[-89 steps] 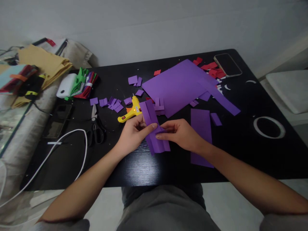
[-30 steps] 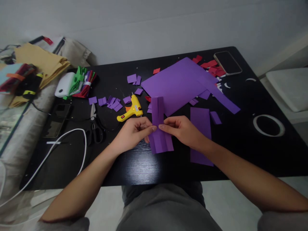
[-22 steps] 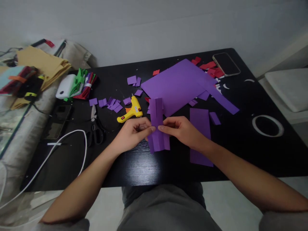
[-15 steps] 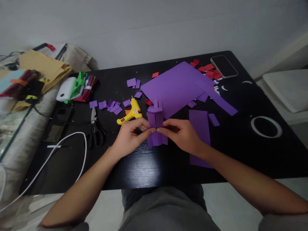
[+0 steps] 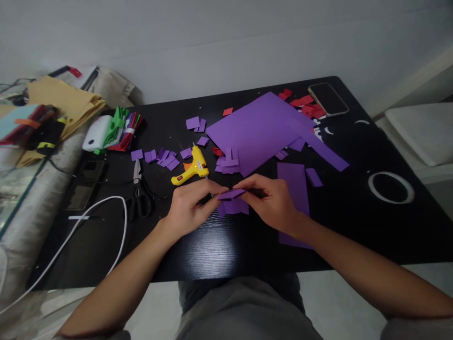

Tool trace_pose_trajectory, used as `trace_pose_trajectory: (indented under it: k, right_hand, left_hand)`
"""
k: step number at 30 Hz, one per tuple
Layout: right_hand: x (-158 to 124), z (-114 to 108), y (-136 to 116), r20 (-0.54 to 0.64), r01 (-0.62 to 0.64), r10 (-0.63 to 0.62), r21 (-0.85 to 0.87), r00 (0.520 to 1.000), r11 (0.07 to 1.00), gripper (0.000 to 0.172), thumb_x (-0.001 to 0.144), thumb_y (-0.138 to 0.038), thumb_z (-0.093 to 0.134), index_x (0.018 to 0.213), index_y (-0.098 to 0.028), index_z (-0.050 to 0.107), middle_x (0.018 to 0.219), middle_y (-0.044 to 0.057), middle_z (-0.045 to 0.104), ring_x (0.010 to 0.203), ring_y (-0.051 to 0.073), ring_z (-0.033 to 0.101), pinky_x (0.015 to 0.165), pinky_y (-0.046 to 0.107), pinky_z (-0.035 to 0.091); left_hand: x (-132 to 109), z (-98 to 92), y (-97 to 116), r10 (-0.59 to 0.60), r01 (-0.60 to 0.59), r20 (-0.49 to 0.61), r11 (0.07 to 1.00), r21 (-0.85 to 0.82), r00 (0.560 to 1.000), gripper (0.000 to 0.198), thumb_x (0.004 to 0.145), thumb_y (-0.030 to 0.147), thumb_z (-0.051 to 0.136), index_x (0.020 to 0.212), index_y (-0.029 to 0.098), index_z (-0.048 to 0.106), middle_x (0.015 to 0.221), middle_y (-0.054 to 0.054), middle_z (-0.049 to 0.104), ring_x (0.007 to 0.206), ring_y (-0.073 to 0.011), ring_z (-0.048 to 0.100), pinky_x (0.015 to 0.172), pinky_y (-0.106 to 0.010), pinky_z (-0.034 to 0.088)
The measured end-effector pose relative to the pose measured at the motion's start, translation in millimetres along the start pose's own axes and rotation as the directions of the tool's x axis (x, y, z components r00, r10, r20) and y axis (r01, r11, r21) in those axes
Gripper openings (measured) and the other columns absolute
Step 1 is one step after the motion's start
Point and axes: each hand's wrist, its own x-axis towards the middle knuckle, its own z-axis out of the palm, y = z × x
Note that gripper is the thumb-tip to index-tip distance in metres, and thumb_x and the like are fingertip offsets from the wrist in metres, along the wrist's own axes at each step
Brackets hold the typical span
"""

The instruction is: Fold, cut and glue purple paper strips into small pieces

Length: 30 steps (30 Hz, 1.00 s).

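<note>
Between my two hands is a folded piece of purple paper (image 5: 231, 194), seen nearly edge-on. My left hand (image 5: 193, 205) pinches its left end, and my right hand (image 5: 271, 200) pinches the right end. Just below it, more purple paper (image 5: 233, 207) shows; whether the two are joined I cannot tell. Beyond my fingers lies a small stack of folded purple pieces (image 5: 227, 163). A yellow glue gun (image 5: 194, 166) rests on the table past my left hand. Close by my right wrist is a flat purple sheet (image 5: 293, 184), partly covered by my forearm.
A large purple sheet (image 5: 258, 127) covers the back middle of the black table (image 5: 354, 226). Scissors (image 5: 139, 193), small purple pieces (image 5: 168, 159) and a white cable (image 5: 122, 226) are on the left. To the right lie a tape roll (image 5: 371, 184) and a phone (image 5: 329, 99).
The purple paper between my hands has tipped from showing its broad face to nearly edge-on. The small stack behind it now shows more fully. Both hands keep their pinch.
</note>
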Motion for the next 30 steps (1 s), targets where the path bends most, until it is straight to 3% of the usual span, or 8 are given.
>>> trace_pose_trajectory:
  k: [4,9,19,23,26,28,29,30]
  right_hand:
    - [-0.5,-3.9,-0.9,0.002,0.147,-0.147,-0.091,0.989,0.985,0.009,0.094,-0.016,0.073,0.099,-0.023,0.077,0.093,0.0,0.083,0.083,0.016,0.079,0.079,0.027,0.062]
    - [-0.7,-5.3,0.8,-0.004,0.216,-0.218,-0.094,0.976,0.972,0.014,0.093,-0.013,0.075,0.102,-0.025,0.076,0.1,0.001,0.083,0.094,0.018,0.08,0.089,0.03,0.063]
    - [-0.4,-5.1,2.3,-0.025,0.17,-0.171,-0.061,0.985,0.984,0.01,0.092,-0.014,0.075,0.096,-0.023,0.077,0.097,0.001,0.084,0.092,0.017,0.08,0.087,0.029,0.064]
    - [0.0,-3.8,2.0,-0.023,0.161,-0.163,-0.059,0.986,0.985,0.008,0.093,-0.016,0.074,0.096,-0.024,0.074,0.104,0.003,0.082,0.099,0.019,0.078,0.094,0.034,0.062]
    - [2.4,-2.5,2.5,-0.122,0.054,-0.063,-0.082,0.991,0.995,0.013,0.087,-0.02,0.079,0.096,-0.024,0.07,0.106,0.004,0.078,0.1,0.022,0.074,0.094,0.038,0.06]
    - [5.4,-2.7,2.7,-0.186,-0.108,0.105,-0.005,0.977,0.994,0.018,0.082,-0.024,0.082,0.092,-0.024,0.067,0.093,0.003,0.075,0.084,0.02,0.072,0.081,0.036,0.061]
    - [7.1,-3.2,2.8,-0.17,-0.21,0.223,0.092,0.96,0.973,0.019,0.081,-0.028,0.083,0.087,-0.023,0.066,0.083,0.001,0.071,0.072,0.017,0.069,0.071,0.033,0.06]
    - [9.0,-3.8,2.8,-0.031,-0.342,0.356,0.218,0.934,0.914,0.021,0.083,-0.034,0.082,0.084,-0.022,0.066,0.076,0.0,0.069,0.063,0.016,0.066,0.064,0.031,0.059]
  left_hand:
    - [1.0,-2.4,1.2,0.114,-0.114,-0.011,0.993,-0.012,0.993,0.016,0.095,0.01,0.068,0.109,0.016,0.075,0.097,-0.009,0.081,0.09,-0.0176,0.078,0.083,-0.027,0.063]
    - [1.3,-3.6,2.1,0.157,-0.157,-0.02,0.987,0.019,0.987,0.022,0.095,0.009,0.067,0.114,0.019,0.074,0.103,-0.008,0.081,0.095,-0.018,0.078,0.086,-0.029,0.064]
    - [1.5,-0.4,1.5,0.185,-0.184,-0.065,0.983,0.023,0.981,0.016,0.093,0.008,0.071,0.106,0.017,0.073,0.096,-0.008,0.081,0.089,-0.0166,0.078,0.082,-0.027,0.064]
    - [0.0,-0.8,0.2,0.188,-0.187,-0.058,0.982,0.03,0.98,0.016,0.093,0.009,0.071,0.107,0.018,0.073,0.098,-0.008,0.08,0.091,-0.0174,0.078,0.083,-0.029,0.064]
    - [-1.3,-3.1,-1.7,0.208,-0.202,-0.066,0.975,0.089,0.976,0.019,0.093,0.009,0.07,0.109,0.019,0.074,0.102,-0.008,0.079,0.095,-0.0195,0.076,0.086,-0.034,0.063]
    - [-2.1,-4.4,-3.8,0.242,-0.226,-0.082,0.959,0.172,0.967,0.023,0.093,0.01,0.069,0.112,0.022,0.075,0.102,-0.007,0.079,0.095,-0.0204,0.075,0.086,-0.036,0.061]
    - [-2.5,-4.8,-5.0,0.264,-0.24,-0.091,0.947,0.213,0.96,0.024,0.093,0.01,0.069,0.113,0.023,0.075,0.102,-0.006,0.078,0.094,-0.0205,0.075,0.086,-0.037,0.061]
    - [-2.9,-4.8,-6.2,0.281,-0.249,-0.1,0.936,0.249,0.954,0.025,0.093,0.01,0.069,0.113,0.024,0.076,0.101,-0.006,0.078,0.094,-0.0206,0.074,0.086,-0.037,0.06]
